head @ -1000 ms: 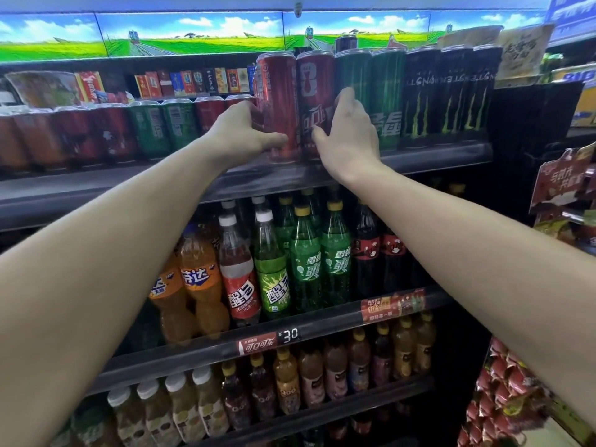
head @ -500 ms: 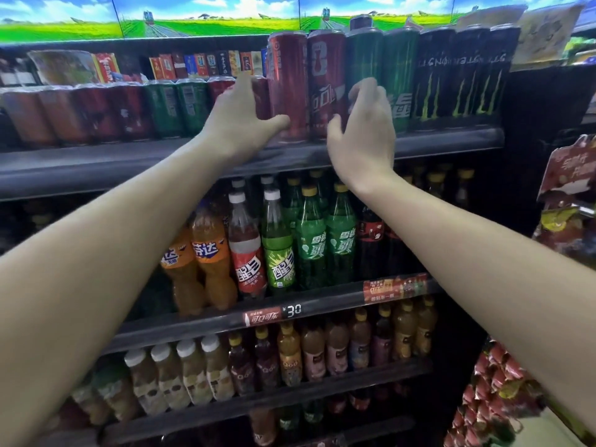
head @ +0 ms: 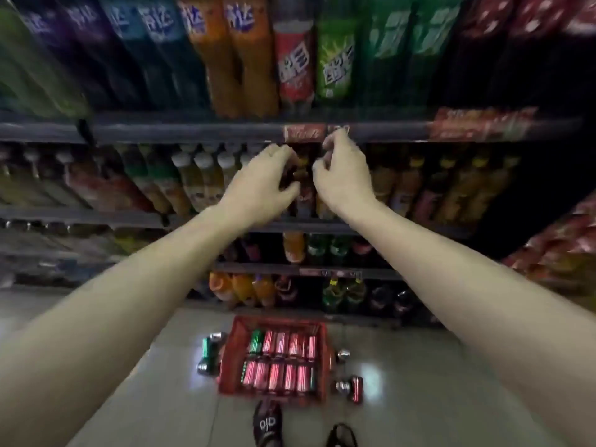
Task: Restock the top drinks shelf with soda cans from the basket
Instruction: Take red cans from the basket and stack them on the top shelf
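1. The left hand [head: 263, 185] and the right hand [head: 343, 175] are up in front of the bottle shelves. Both are empty, with the fingers loosely curled and holding nothing.
2. Far below the hands, on the pale tiled floor [head: 419, 366], sits the red plastic basket [head: 229, 366]. Shiny red metal soda cans [head: 277, 374] lie on their sides in it, in two rows. One green can [head: 256, 341] lies with them.
3. A can is hard and smooth, and I think a full one is a bit heavy. It may slip or roll. It is best to wrap the fingers round its middle.
4. A few loose cans [head: 351, 387] lie on the floor just beside the basket, on both sides. Some of them look green and some red. They could roll if kicked.
5. The black shoes [head: 267, 425] stand just on the near side of the basket.
6. Behind the hands are dark shelf edges [head: 193, 132] with plastic drink bottles [head: 245, 53] packed close. The picture is blurry. The top shelf is not in view here.
7. Nothing stands between the hands and the basket.
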Motion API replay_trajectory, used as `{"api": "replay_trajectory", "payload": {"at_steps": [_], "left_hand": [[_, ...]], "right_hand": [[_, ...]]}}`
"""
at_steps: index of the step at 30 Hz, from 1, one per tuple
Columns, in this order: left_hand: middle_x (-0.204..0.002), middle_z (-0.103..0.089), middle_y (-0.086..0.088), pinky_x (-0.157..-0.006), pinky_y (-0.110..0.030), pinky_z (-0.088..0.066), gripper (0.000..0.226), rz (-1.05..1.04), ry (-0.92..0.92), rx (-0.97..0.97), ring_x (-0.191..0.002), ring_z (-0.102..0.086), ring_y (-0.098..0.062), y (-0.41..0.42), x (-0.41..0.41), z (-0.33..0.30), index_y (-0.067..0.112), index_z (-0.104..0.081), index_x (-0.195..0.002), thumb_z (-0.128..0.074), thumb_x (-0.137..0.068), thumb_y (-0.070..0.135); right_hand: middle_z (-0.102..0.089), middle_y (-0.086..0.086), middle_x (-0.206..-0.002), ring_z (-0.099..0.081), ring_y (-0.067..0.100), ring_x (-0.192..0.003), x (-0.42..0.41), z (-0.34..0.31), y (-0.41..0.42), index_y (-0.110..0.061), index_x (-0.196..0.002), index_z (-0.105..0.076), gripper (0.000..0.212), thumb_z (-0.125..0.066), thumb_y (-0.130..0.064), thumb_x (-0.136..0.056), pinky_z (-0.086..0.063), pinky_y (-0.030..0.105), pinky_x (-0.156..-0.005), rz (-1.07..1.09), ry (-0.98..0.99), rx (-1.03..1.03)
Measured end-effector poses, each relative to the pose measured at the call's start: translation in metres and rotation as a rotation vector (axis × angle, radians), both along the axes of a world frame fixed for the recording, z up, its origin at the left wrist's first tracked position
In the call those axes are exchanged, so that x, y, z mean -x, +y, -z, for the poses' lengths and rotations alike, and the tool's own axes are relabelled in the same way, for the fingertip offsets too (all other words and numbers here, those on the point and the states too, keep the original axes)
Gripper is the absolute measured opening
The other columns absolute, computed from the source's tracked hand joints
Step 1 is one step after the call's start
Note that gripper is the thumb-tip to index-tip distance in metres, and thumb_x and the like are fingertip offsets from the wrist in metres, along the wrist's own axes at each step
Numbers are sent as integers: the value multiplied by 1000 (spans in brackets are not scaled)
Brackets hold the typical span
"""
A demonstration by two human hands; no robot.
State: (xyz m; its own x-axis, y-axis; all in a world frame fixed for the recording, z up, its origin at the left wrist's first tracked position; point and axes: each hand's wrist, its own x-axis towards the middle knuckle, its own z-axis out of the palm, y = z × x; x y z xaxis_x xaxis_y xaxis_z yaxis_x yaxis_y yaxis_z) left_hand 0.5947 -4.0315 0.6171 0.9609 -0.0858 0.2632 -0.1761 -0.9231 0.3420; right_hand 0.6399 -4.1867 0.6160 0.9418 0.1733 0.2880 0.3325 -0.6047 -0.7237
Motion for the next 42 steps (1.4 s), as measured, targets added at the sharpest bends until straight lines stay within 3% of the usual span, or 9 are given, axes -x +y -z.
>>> {"api": "replay_trajectory", "payload": {"at_steps": [5,14,21,26,29,32,38,40,42], "left_hand": [[-119,-57,-9,-88,-47,-52,39,-74,244,-21,-109,-58,-31,23,45,104,12,-54,-127,-64,-95,33],[-118,-61,-14,-93,-41,-50,39,-274,652,124,-111,-60,-35,80,118,339,9,-56,-123,-68,-92,29],[-129,-63,-16,-96,-44,-53,59,-331,906,209,-112,-63,-35,113,149,571,13,-45,-137,-71,-90,38],[-141,-55,-18,-104,-39,-47,69,-347,953,236,-126,-57,-37,124,150,719,12,-40,-147,-72,-90,37],[-133,-59,-15,-99,-38,-49,69,-338,966,251,-121,-59,-35,130,145,795,16,-46,-139,-73,-82,44],[-132,-59,-16,-94,-35,-49,61,-342,962,231,-118,-60,-35,132,131,855,12,-48,-135,-74,-86,38],[-146,-52,-15,-110,-37,-44,85,-321,1068,218,-133,-52,-33,127,101,908,10,-36,-152,-77,-86,44],[-140,-58,-12,-107,-39,-47,75,-283,1154,219,-127,-57,-31,124,97,909,13,-44,-145,-79,-86,42],[-126,-66,-9,-94,-34,-52,55,-214,1242,182,-115,-64,-27,118,98,909,12,-56,-133,-79,-88,35]], "right_hand": [[-63,8,-102,-62,28,-87,35,104,25,-16,-109,-47,15,-55,-19,-96,-53,41,-73,-42,259,63],[-67,12,-107,-64,31,-98,85,342,57,-13,-115,-52,23,-58,-25,-96,-46,32,-75,-69,663,181],[-63,3,-91,-57,17,-72,116,570,69,-11,-115,-50,26,-58,-28,-97,-37,29,-56,-69,866,255],[-65,6,-104,-59,23,-88,119,724,81,-11,-118,-54,29,-58,-28,-96,-43,31,-72,-69,932,294],[-65,8,-113,-61,25,-97,110,797,84,-10,-124,-54,33,-57,-29,-97,-43,30,-76,-82,944,323],[-66,7,-111,-63,28,-100,95,853,82,-11,-122,-55,31,-55,-28,-96,-45,31,-76,-25,921,339],[-62,3,-90,-59,19,-78,80,911,70,-14,-95,-59,10,-56,-24,-96,-38,26,-58,-9,921,324],[-67,6,-89,-64,24,-84,85,923,67,-14,-91,-61,12,-58,-26,-94,-47,28,-68,-20,985,309],[-67,4,-89,-65,24,-88,94,933,68,-18,-87,-62,13,-61,-30,-92,-51,32,-79,-77,1076,302]]}}
